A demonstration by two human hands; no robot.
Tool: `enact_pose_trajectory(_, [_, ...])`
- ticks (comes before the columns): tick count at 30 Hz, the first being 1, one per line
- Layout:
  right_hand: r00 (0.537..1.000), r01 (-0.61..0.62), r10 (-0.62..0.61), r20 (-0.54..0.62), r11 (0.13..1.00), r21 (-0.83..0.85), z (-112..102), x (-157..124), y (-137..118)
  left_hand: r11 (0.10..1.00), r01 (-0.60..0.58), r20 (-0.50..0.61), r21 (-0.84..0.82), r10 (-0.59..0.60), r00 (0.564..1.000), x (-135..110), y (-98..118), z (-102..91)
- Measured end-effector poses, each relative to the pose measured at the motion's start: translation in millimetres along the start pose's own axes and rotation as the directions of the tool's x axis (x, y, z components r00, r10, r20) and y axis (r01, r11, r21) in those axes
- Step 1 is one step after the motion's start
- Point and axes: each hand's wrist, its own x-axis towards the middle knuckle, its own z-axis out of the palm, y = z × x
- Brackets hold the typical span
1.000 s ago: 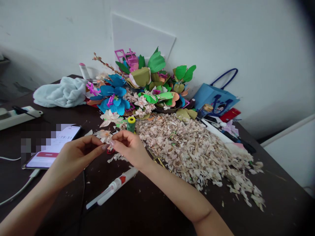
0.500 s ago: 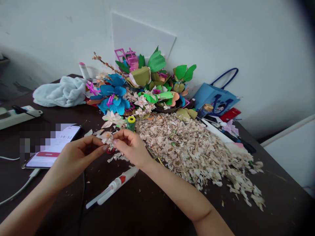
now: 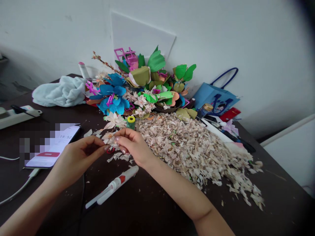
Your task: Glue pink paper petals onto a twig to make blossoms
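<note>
Between my left hand (image 3: 78, 160) and my right hand (image 3: 134, 146), a small pale paper flower (image 3: 107, 138) is pinched by the fingertips of both, partly hidden by them. Just beyond my right hand stands a spool of green thread (image 3: 131, 123) with a yellow top. A white paper flower (image 3: 113, 120) lies close by. To the right spreads a large heap of pale paper scraps (image 3: 189, 150), nearly touching my right wrist. Below my hands lies a white and red glue pen (image 3: 115, 186). A smartphone (image 3: 54, 146) sits beyond my left hand.
The dark table (image 3: 152, 209) holds a mound of colourful paper flowers and leaves (image 3: 140, 82) against the white wall. Around it are a pale blue cloth (image 3: 59, 92), a blue bag (image 3: 214, 98), a small jar (image 3: 205, 110) and a power strip (image 3: 17, 116).
My right hand has shifted slightly, its fingers curling further over the small flower. My left hand stays nearly still, and the view has moved very little.
</note>
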Motion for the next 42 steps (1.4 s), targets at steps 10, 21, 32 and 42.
enact_pose_trajectory(10, [0.997, -0.082, 0.082, 0.015, 0.995, 0.063, -2.0, 1.0, -0.4, 0.998, -0.031, -0.044, 0.059, 0.034, 0.998, -2.5, 2.9, 2.3])
enact_pose_trajectory(21, [0.991, -0.134, 0.134, 0.002, 0.990, 0.050, -2.3, 2.4, -6.7, 0.989, -0.045, -0.084, 0.138, 0.057, 0.995, -1.9, 10.3, 2.1])
enact_pose_trajectory(32, [0.995, -0.100, 0.099, 0.034, 0.994, 0.034, -8.2, 1.6, 5.2, 0.999, -0.010, -0.037, 0.053, 0.012, 0.999, -1.5, 4.6, 4.1])
enact_pose_trajectory(42, [0.996, -0.074, 0.073, 0.046, 0.997, 0.016, -9.2, 2.0, 7.9, 0.998, -0.018, -0.005, 0.059, 0.018, 1.000, -3.2, 5.9, 3.5])
